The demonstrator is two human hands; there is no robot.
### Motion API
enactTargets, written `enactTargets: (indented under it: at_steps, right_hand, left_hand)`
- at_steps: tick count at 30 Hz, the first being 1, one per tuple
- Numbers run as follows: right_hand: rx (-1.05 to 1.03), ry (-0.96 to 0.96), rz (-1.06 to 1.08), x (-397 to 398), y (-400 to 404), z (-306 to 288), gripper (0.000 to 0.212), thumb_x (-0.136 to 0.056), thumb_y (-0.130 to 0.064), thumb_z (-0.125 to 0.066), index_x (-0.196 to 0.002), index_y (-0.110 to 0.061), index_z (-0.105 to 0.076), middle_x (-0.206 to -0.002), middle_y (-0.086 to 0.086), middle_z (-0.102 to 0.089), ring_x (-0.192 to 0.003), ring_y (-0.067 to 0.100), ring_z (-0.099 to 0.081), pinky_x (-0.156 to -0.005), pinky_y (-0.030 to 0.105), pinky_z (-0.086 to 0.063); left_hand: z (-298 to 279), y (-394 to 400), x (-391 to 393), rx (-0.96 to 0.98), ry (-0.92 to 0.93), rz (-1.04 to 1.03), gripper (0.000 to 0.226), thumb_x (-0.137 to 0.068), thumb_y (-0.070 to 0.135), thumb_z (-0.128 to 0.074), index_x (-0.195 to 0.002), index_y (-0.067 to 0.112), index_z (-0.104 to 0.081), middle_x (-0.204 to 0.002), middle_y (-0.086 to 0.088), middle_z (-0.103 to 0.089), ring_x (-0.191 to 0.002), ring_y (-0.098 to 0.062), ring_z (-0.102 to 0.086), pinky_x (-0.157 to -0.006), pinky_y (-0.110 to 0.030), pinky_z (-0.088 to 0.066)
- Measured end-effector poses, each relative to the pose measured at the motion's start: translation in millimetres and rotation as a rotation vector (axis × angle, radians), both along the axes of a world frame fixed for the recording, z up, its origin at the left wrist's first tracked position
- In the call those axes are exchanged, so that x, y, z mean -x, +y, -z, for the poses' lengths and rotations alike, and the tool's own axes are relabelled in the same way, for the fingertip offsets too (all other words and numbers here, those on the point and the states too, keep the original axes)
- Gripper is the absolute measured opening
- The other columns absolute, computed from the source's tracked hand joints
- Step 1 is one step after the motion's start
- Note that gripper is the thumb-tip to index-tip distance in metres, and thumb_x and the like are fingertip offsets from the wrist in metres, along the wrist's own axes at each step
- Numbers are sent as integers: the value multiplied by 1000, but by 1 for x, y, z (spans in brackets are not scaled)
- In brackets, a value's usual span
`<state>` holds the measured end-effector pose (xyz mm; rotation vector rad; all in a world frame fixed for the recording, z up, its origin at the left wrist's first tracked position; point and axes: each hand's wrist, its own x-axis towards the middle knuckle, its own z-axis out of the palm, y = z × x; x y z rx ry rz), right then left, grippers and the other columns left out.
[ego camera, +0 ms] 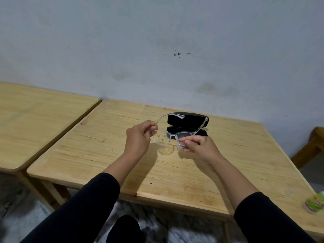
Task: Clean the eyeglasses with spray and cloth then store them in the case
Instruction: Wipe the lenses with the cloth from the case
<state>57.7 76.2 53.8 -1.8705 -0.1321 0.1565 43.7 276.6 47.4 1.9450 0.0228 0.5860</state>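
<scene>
Clear-framed eyeglasses (172, 136) hang above the wooden table (105, 155), temples unfolded and pointing away from me. The left lens carries yellow-orange specks. My left hand (140, 137) pinches the frame at its left hinge. My right hand (198, 146) grips the right lens rim between thumb and fingers. Behind the glasses a black hard case (191, 118) lies open on the table, its lid raised toward the wall. No spray bottle or cloth shows clearly.
A second wooden table (35, 123) stands to the left with a narrow gap between. A green and white round container (313, 205) lies blurred at the table's right edge. A wooden chair part (312, 146) shows at far right. The wall is close behind.
</scene>
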Motion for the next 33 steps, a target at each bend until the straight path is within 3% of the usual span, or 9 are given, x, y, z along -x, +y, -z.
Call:
enactTargets:
  at_steps: [4, 9, 14, 18, 23, 25, 28, 30, 33]
  right_hand:
    - [-56, -20, 76, 0, -4, 1, 20, -90, -4, -55, -87, -11, -74, -87, 7, -72, -71, 13, -65, -60, 11, -50]
    - [-318, -21, 487, -4, 6, 24, 12, -87, -20, -62, -85, -24, -73, -94, 2, -74, -94, 18, -69, -84, 32, -53]
    - [-646, -65, 726, 3, 27, 18, 18, -90, -12, -58, -105, -12, -68, -106, 5, -70, -97, 13, -67, -80, 16, -52]
    - [-613, -122, 678, 4, 29, 14, 20, -89, -11, -60, -108, -12, -68, -102, 0, -70, -103, 15, -65, -92, 26, -49]
    - [-409, -125, 506, 4, 19, 15, 19, -86, -12, -63, -92, -28, -72, -102, -4, -71, -99, 7, -63, -83, 19, -46]
    - [-316, -107, 427, 4, 13, 12, 18, -86, -11, -64, -91, -26, -73, -101, -5, -71, -98, 6, -63, -82, 19, -47]
    - [-157, -103, 256, 4, 4, 1, 16, -87, -8, -61, -96, -14, -73, -93, -5, -69, -84, 2, -62, -62, 4, -44]
    - [-114, -77, 150, 4, -3, -4, 16, -88, -5, -60, -94, -13, -72, -87, -3, -69, -74, 3, -62, -53, 4, -43]
    - [-3, -79, -11, 2, -12, -6, 19, -88, -3, -58, -87, -15, -73, -86, 5, -71, -72, 9, -65, -58, 10, -49]
  left_hand:
    - [-1, 1, 1, -11, 2, 33, 32, -86, -11, -46, -77, 13, -66, -79, -7, -70, -78, -8, -68, -75, -7, -50]
    - [3, -6, 4, -19, -14, 99, 37, -86, -13, -45, -77, 19, -63, -81, -11, -70, -80, -12, -69, -80, -10, -51]
    - [6, -21, 7, -60, -61, 154, 35, -86, -11, -46, -77, 17, -65, -79, -9, -70, -79, -4, -68, -80, -14, -52]
    - [4, -25, 6, -64, -102, 158, 31, -85, -14, -46, -80, 10, -66, -78, -12, -70, -79, -9, -68, -78, -15, -53]
    - [5, -19, 3, -92, -116, 132, 30, -84, -11, -49, -78, 13, -66, -81, -12, -72, -80, -20, -70, -77, -29, -54]
    - [6, -16, 2, -108, -120, 122, 31, -84, -11, -48, -77, 14, -65, -80, -10, -72, -79, -16, -70, -76, -28, -55]
    - [7, -11, 3, -117, -121, 116, 30, -84, -13, -48, -77, 10, -66, -80, -13, -72, -79, -11, -67, -74, -13, -53]
    - [6, -9, 3, -108, -122, 120, 30, -84, -14, -48, -78, 9, -66, -79, -14, -71, -79, -12, -68, -75, -8, -51]
    - [3, -5, 1, -101, -116, 117, 29, -86, -11, -48, -78, 10, -66, -77, -12, -71, -80, -13, -69, -78, -12, -52]
